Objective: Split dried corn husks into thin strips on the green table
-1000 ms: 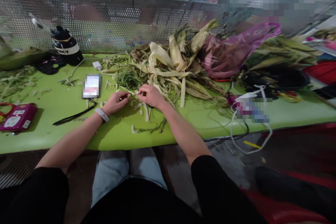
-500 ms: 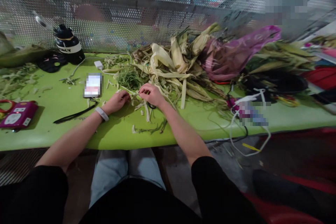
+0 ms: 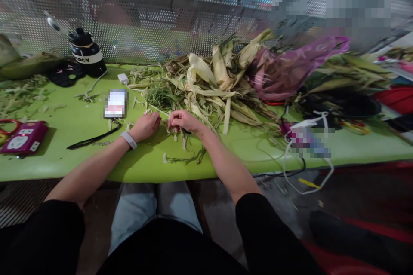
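Observation:
Over the green table (image 3: 142, 167), my left hand (image 3: 147, 124) is closed, its fingers curled in; what they hold is hidden. Beside it, my right hand (image 3: 183, 121) pinches downward among pale green peeled strips (image 3: 183, 138), and anything between the fingertips is too small to name. A pile of thin green shreds (image 3: 161, 96) lies just beyond both hands. Behind and to the right, dry corn husks (image 3: 222, 68) are heaped, pale and partly brown. A few stringy green stems (image 3: 182, 159) rest close to the table's front edge.
A phone (image 3: 115, 103) with a black strap lies left of my hands. Further left are a purple power box (image 3: 26, 137) and a dark bottle (image 3: 85, 53). A pink plastic bag (image 3: 284, 73) and white cables (image 3: 331, 167) are on the right. A perforated metal panel (image 3: 180, 13) stands behind.
My right hand has turned its fingers downward and pinched together over the strips. My left hand has shifted slightly and stays closed. The whole view has moved a little.

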`<act>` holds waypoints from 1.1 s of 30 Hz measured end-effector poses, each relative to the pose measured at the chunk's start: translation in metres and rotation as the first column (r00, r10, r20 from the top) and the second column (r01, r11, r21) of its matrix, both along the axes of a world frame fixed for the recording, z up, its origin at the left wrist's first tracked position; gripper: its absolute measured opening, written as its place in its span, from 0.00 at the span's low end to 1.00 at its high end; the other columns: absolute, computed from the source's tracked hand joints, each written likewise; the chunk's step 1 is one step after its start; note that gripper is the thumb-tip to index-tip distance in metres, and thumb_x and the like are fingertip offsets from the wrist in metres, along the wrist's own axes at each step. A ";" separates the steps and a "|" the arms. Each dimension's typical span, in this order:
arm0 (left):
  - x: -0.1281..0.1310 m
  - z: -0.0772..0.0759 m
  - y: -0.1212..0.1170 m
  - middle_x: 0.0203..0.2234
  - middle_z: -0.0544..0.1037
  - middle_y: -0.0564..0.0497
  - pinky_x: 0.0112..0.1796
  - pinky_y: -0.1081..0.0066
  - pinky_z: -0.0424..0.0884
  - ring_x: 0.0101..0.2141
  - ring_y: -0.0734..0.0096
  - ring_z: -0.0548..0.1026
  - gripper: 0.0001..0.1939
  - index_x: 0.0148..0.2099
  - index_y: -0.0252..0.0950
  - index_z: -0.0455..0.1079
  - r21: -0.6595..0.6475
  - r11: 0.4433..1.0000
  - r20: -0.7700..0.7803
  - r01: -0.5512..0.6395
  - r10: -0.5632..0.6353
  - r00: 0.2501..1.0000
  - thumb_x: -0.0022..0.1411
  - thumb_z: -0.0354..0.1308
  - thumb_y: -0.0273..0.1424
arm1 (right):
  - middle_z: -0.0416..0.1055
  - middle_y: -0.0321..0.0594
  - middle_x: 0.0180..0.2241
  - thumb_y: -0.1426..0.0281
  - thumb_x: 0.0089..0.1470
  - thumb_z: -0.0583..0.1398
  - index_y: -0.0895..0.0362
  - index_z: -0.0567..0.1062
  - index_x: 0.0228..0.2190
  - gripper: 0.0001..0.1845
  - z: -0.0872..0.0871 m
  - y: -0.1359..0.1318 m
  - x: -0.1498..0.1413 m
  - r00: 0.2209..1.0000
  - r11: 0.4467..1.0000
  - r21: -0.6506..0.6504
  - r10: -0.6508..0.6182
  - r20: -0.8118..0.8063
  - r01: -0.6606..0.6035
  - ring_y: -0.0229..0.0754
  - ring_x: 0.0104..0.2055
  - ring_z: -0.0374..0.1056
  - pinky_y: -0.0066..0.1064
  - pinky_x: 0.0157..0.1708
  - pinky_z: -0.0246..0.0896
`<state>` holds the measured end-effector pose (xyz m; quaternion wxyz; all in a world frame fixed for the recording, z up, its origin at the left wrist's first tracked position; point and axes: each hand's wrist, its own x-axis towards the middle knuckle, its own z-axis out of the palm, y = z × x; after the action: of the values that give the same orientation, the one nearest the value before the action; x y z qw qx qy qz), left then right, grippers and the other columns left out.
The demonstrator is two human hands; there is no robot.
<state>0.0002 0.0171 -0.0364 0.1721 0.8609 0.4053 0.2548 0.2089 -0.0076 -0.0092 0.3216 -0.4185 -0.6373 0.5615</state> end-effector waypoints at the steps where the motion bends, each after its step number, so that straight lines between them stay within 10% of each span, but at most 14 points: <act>1: 0.000 0.001 0.000 0.22 0.72 0.48 0.27 0.65 0.64 0.22 0.67 0.67 0.07 0.33 0.37 0.63 -0.019 1.000 0.027 0.001 -0.001 1.000 0.65 0.50 0.31 | 0.75 0.37 0.24 0.73 0.42 0.59 0.57 0.69 0.20 0.02 0.000 0.001 0.001 1.000 1.000 -0.005 -0.008 0.001 0.008 0.33 0.19 0.64 0.25 0.20 0.57; 6: -0.004 0.008 -0.001 0.30 0.77 0.47 0.31 0.68 0.70 0.29 0.69 0.73 0.10 0.34 0.37 0.65 -0.301 0.940 0.336 0.161 -0.054 0.940 0.67 0.50 0.36 | 0.73 0.34 0.23 0.72 0.41 0.58 0.56 0.67 0.21 0.03 -0.003 0.004 0.000 0.995 0.998 -0.016 -0.061 -0.074 0.060 0.32 0.18 0.62 0.25 0.19 0.56; 14: -0.002 0.012 -0.006 0.20 0.70 0.53 0.20 0.77 0.58 0.20 0.79 0.66 0.13 0.35 0.34 0.70 -0.687 0.523 0.667 0.505 0.177 0.724 0.58 0.64 0.39 | 0.68 0.31 0.21 0.71 0.41 0.57 0.56 0.67 0.22 0.02 -0.003 0.003 0.001 0.999 0.996 0.072 0.054 0.004 -0.054 0.33 0.20 0.60 0.26 0.22 0.57; 25: -0.001 0.010 -0.003 0.23 0.73 0.52 0.23 0.77 0.61 0.20 0.80 0.66 0.11 0.31 0.31 0.71 -0.679 0.567 0.650 0.465 0.172 0.740 0.54 0.68 0.33 | 0.63 0.31 0.20 0.70 0.42 0.57 0.58 0.69 0.22 0.04 0.003 -0.003 0.003 0.956 0.970 0.241 -0.041 0.290 -0.031 0.32 0.24 0.54 0.26 0.25 0.48; 33: -0.006 0.024 -0.004 0.28 0.76 0.50 0.26 0.77 0.68 0.23 0.79 0.71 0.10 0.31 0.31 0.71 -0.659 0.443 0.748 0.608 0.304 0.590 0.53 0.69 0.30 | 0.73 0.38 0.35 0.66 0.48 0.58 0.58 0.72 0.40 0.16 0.012 -0.005 0.010 0.983 0.983 0.159 -0.068 -0.171 0.096 0.32 0.24 0.61 0.27 0.25 0.60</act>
<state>-0.0059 0.0132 -0.0127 0.7757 0.4662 0.2603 0.3366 0.2187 -0.0123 0.0032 0.4302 -0.3681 -0.6353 0.5252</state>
